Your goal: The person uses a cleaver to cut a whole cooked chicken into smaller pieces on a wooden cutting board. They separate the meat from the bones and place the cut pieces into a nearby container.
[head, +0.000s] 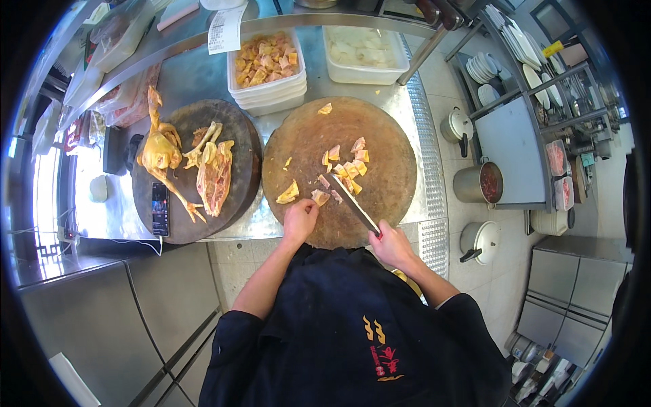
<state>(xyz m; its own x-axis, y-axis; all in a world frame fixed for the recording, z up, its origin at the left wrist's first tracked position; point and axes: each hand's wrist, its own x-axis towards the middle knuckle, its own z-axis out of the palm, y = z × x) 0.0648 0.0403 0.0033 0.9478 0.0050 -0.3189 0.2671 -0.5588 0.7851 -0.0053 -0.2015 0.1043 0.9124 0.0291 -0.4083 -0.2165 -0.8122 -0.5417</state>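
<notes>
On the round wooden chopping block [386,198] before me, my right hand [392,245] grips the handle of a cleaver [358,209]. Its blade slants up and left to a group of cut chicken pieces [351,169]. My left hand [300,220] is at the near left of the block, fingers curled, with the fingertips at one chicken piece [320,197]. Another yellow-skinned chunk [288,192] lies just beyond that hand. Small scraps lie about, and a larger scrap [325,109] is at the far side of the block.
A second, darker block [244,188] at left bears a whole plucked chicken [160,147], a split carcass [215,178] and a phone [160,209]. Behind are stacked tubs of cut chicken [267,102] and a lidded tub [365,75]. Pots [468,185] stand on the floor at right.
</notes>
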